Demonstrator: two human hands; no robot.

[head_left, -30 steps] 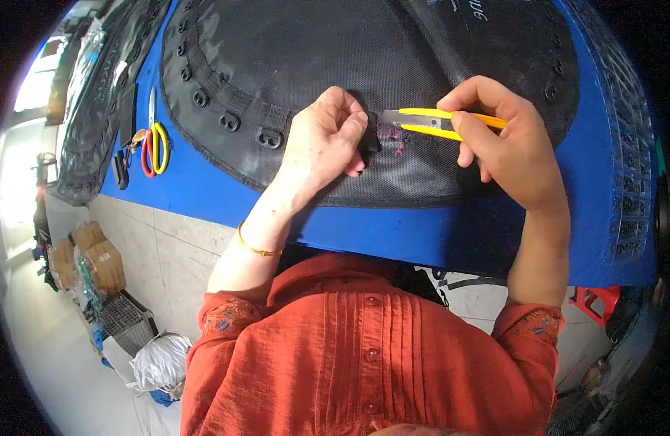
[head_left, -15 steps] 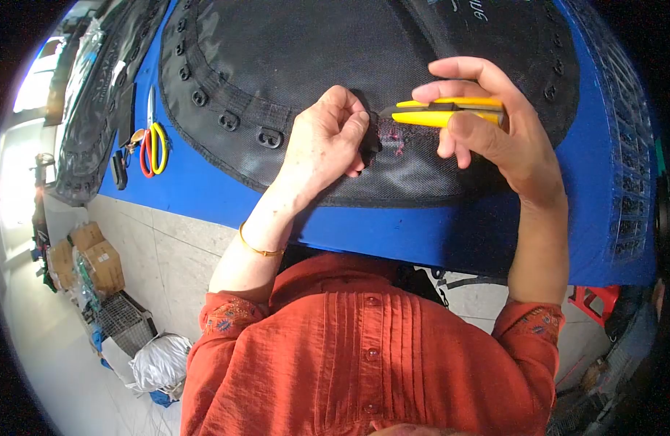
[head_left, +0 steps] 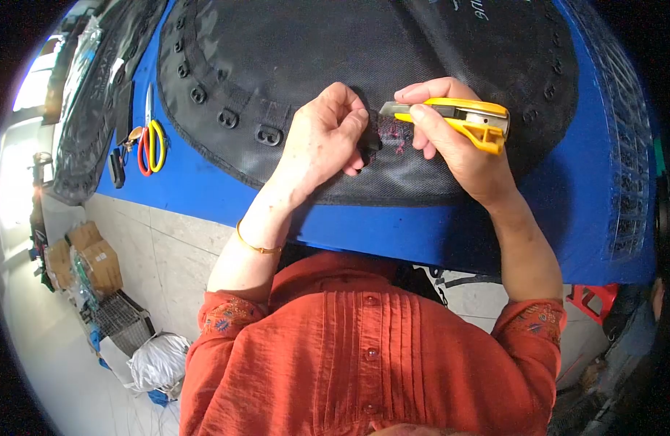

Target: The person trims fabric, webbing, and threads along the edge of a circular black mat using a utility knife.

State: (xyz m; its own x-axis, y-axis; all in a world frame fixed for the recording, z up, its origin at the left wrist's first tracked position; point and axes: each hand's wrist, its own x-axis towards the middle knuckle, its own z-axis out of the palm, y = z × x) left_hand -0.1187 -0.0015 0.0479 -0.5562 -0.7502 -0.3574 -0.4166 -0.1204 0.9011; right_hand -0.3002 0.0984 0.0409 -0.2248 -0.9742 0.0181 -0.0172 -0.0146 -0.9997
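Note:
A large black mesh sheet (head_left: 306, 51) with a webbed band and black plastic buckles (head_left: 268, 134) along its curved edge lies on the blue table. My left hand (head_left: 326, 134) pinches a piece of the black band near the sheet's front edge. In my right hand (head_left: 451, 138) is a yellow utility knife (head_left: 487, 116), its blade out and pointing left, close to my left fingertips. Pinkish-red threads (head_left: 399, 134) show on the sheet between the hands.
Scissors with red and yellow handles (head_left: 152, 145) and a small black tool (head_left: 117, 167) lie on the blue table (head_left: 197, 189) at left. More black material (head_left: 95, 109) lies beyond. Clear plastic (head_left: 629, 160) covers the right edge. Cardboard boxes (head_left: 99, 265) stand on the floor.
The yellow knife has turned in my right hand, so its broad side and metal part now show. My right hand has shifted left and closed round it. My left hand keeps its pinch.

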